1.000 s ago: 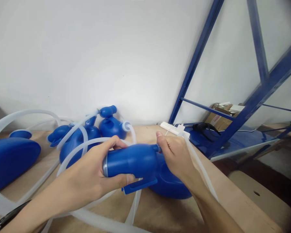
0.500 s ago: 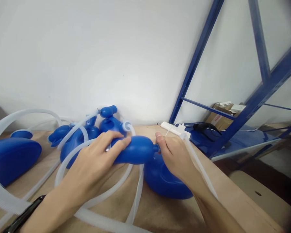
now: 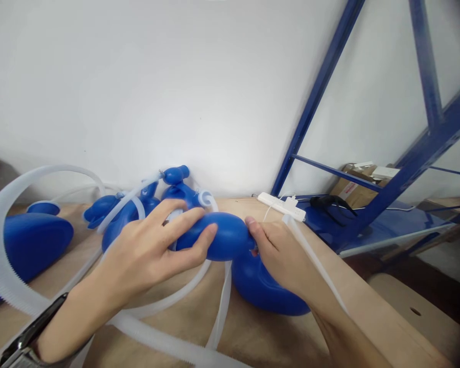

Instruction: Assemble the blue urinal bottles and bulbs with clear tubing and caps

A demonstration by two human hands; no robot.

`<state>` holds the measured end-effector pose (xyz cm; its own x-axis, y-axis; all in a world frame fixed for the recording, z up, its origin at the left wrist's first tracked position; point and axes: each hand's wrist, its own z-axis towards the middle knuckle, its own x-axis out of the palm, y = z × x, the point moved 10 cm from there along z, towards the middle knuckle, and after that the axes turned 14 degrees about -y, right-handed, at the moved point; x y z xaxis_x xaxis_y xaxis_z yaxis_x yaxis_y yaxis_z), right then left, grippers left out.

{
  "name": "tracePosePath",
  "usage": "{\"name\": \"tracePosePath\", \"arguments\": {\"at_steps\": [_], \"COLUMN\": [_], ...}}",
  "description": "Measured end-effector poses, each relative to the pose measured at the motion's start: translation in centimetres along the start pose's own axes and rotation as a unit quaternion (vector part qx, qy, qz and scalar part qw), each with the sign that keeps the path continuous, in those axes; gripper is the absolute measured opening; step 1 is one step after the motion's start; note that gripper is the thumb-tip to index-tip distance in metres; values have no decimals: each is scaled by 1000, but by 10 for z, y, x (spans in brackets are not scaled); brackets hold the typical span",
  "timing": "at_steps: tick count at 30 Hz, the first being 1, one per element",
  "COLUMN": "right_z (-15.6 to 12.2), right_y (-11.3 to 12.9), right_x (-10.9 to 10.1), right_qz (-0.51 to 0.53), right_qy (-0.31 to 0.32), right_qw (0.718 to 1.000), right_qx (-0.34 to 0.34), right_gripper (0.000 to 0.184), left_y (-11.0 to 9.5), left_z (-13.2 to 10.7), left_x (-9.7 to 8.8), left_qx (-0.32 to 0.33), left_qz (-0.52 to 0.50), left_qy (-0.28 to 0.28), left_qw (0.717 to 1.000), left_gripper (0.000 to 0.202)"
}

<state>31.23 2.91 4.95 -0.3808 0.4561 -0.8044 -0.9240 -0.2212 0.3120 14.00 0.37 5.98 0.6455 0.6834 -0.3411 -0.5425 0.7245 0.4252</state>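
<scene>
A glossy blue bulb-shaped plastic piece (image 3: 224, 236) is held crosswise between my two hands. My left hand (image 3: 153, 245) grips its left end, thumb in front and fingers over the top. At the narrow right end, the closed fingers of my right hand (image 3: 274, 248) pinch the stub; what lies inside that pinch is mostly hidden. Below and behind sits a large rounded blue container (image 3: 268, 291), partly covered by my right hand. A white corrugated hose (image 3: 157, 335) runs under my left forearm, and a thinner translucent tube (image 3: 221, 306) hangs below the bulb-shaped piece.
More blue containers stand along the wall, including one at the left (image 3: 42, 243) and one with a small bulb-like head (image 3: 175, 175). A hose loop (image 3: 0, 225) arches at left. A white power strip (image 3: 279, 204) lies near the blue metal rack (image 3: 318, 92). A stool (image 3: 410, 306) stands right.
My left thumb has shifted lower and rightward along the front of the bulb-shaped piece. My right hand stays at its narrow end. The whole view has shifted slightly.
</scene>
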Motion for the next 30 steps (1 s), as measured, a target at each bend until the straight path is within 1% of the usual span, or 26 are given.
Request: {"name": "tracePosePath", "arguments": {"at_steps": [4, 7, 11, 13, 15, 17, 18, 19, 20, 21, 22, 23, 24, 25, 26, 28, 30], "right_z": [0, 1, 2, 3, 2, -5, -9, -11, -10, -6, 0, 4, 6, 7, 8, 11, 11], "right_y": [4, 1, -12, -18, -18, -16, -15, -16, -18, -22, -27, -33, -38, -42, -44, -43, -38], "right_x": [0, 0, 1, -7, -26, -52, -63, -69, -68, -60, -46, -28, -10, 6, 19, 38, 49], "right_qz": [18, 58, 84, 89, 110, 136, 146, 151, 155, 162, 176, 198, 230, 273, 323, 418, 479], "right_qy": [12, -7, -33, -81, -170, -280, -324, -345, -335, -294, -233, -167, -106, -60, -29, 4, 24], "right_qw": [1000, 998, 996, 993, 979, 948, 931, 922, 925, 940, 956, 966, 967, 958, 943, 903, 871], "right_qx": [-2, 2, 17, 14, -16, -64, -85, -94, -87, -67, -37, -2, 31, 60, 79, 101, 108], "right_gripper": [51, 54, 61, 58, 47, 37, 34, 33, 33, 36, 38, 41, 43, 47, 51, 62, 70], "left_y": [-1, 0, 6, 10, 19, 32, 38, 43, 48, 52, 56, 59, 62, 64, 64, 62, 60], "left_z": [1, 1, 1, 0, -1, -2, -3, -4, -6, -7, -7, -7, -7, -7, -7, -7, -8], "left_x": [-3, -1, 5, 8, 9, 8, 8, 8, 9, 9, 9, 7, 5, 4, 3, 2, 5], "left_qx": [1, 0, -20, -27, -53, -98, -118, -133, -146, -159, -171, -184, -195, -206, -212, -220, -228], "left_qz": [-11, -24, -32, -30, -24, -18, -16, -12, -6, -2, 1, 0, -6, -14, -24, -36, -41], "left_qy": [5, 16, 17, 19, 20, 18, 21, 24, 31, 36, 35, 29, 19, 10, 1, -3, 7], "left_qw": [1000, 1000, 999, 999, 998, 995, 993, 991, 989, 987, 985, 983, 981, 978, 977, 975, 973], "left_gripper": [45, 45, 42, 38, 34, 34, 35, 36, 36, 36, 36, 37, 38, 39, 40, 40, 38]}}
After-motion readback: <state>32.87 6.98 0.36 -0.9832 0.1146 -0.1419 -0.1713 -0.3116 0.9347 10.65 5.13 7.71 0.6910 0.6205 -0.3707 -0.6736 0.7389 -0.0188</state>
